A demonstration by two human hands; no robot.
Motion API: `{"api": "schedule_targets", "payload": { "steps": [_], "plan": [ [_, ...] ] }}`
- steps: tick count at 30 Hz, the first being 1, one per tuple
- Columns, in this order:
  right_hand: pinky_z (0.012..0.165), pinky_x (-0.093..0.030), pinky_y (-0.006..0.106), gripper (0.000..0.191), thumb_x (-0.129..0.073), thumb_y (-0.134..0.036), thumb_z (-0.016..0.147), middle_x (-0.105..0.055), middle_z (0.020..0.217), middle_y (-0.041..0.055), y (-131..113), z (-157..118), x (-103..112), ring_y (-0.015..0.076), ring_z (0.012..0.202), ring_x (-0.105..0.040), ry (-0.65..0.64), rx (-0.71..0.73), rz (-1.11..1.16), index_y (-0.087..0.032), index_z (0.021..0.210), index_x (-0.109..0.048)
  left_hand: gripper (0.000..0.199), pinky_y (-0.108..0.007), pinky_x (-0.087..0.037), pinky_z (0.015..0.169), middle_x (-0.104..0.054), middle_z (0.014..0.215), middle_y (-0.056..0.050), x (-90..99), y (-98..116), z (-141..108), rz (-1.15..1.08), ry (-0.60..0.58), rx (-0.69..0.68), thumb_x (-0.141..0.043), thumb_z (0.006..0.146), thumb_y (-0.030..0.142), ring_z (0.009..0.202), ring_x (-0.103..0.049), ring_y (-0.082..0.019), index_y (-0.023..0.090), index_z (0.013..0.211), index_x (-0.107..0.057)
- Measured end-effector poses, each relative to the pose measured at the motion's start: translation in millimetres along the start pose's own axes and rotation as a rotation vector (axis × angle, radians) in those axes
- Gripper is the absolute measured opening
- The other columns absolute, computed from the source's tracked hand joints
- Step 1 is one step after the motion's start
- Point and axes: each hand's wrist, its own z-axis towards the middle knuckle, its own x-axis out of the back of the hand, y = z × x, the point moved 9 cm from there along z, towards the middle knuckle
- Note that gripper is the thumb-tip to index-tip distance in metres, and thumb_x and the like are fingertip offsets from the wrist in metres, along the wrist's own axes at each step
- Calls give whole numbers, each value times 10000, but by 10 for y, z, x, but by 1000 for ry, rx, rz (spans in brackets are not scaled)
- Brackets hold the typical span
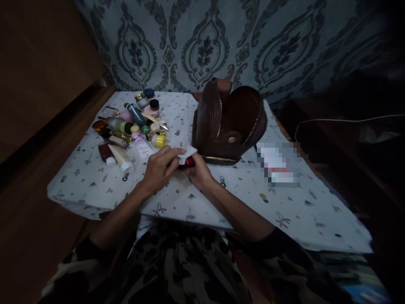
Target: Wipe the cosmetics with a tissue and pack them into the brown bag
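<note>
Just in front of the brown bag, my left hand (160,168) pinches a white cloth or tissue (187,153) against a small dark red item (189,162). My right hand (200,172) has its fingers closed round the red item from the right side. Most of that item is hidden by the cloth and my fingers. The brown leather bag (207,126) stands upright with its zipped top gaping. Left of my hands lies a cluster of cosmetics, among them a white and purple tube (141,145), a cream tube (121,158) and a yellow-capped bottle (159,140).
A patterned white cloth covers the table (190,202). On the right lies a blurred-out flat item (280,164). Patterned wallpaper rises behind the table, and brown wooden furniture (44,55) stands at the left. A white cable (344,119) runs at the far right.
</note>
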Motion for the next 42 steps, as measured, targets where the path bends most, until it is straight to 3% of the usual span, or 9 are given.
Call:
{"api": "schedule_targets", "payload": {
  "steps": [7,13,17,22,24,28,34,38,42],
  "plan": [
    [542,-434,256,403,-800,-562,634,-648,638,-51,25,-22,10,137,603,-567,40,-40,45,-203,747,-654,201,-253,-376,621,-457,738,10,14,17,-66,-131,56,-94,-484,931,141,665,-460,-141,200,952,-675],
    [607,-459,248,427,-808,-580,617,-672,659,-40,-13,-29,-33,124,630,-600,11,-47,94,-188,714,-672,234,-265,-394,642,-477,782,1,-5,78,-114,-195,-12,-101,-418,929,97,678,-472,-141,195,916,-631],
    [643,-480,252,406,-803,-569,646,-683,689,-36,-19,-31,-6,130,668,-618,27,-37,99,-196,758,-688,65,-283,-428,707,-524,822,-10,-14,130,-139,-185,-20,-98,-533,923,203,755,-508,-157,193,873,-573],
    [572,-466,236,366,-797,-539,696,-670,684,-37,-9,-46,6,117,632,-584,21,-70,143,-201,766,-675,73,-276,-449,733,-532,824,-3,-51,75,-205,-96,5,-46,-548,894,170,781,-531,-156,205,835,-524],
    [597,-487,247,355,-792,-531,710,-693,724,-27,-4,-49,-18,132,671,-607,-6,-89,181,-206,795,-678,77,-281,-461,765,-575,892,-12,-67,14,-228,-106,-4,-11,-530,892,159,834,-563,-165,208,952,-535],
    [613,-511,281,371,-765,-549,734,-710,746,-1,8,-51,-73,160,685,-627,-82,-117,187,-199,833,-693,321,-289,-474,799,-605,1034,-31,43,-201,-222,-176,91,116,-612,876,258,926,-598,-183,206,1156,-464],
    [545,-507,277,377,-791,-521,702,-699,712,9,102,-69,-91,151,611,-616,-111,-218,197,-172,800,-690,191,-249,-451,666,-615,834,25,113,-361,-139,-266,117,246,-677,857,316,720,-566,-142,203,973,-577],
    [501,-490,260,317,-791,-475,716,-680,666,-10,99,-71,-94,146,589,-608,-90,-213,238,-189,745,-657,111,-285,-477,766,-637,883,-4,151,-222,-123,-219,158,151,-662,868,267,830,-600,-171,199,954,-649],
    [541,-514,242,266,-773,-429,759,-684,679,-31,55,-32,-35,126,593,-605,-36,-177,333,-204,760,-632,84,-320,-485,810,-635,905,-30,74,-56,-153,-181,73,21,-627,897,233,888,-608,-189,199,969,-656]
  ]
}}
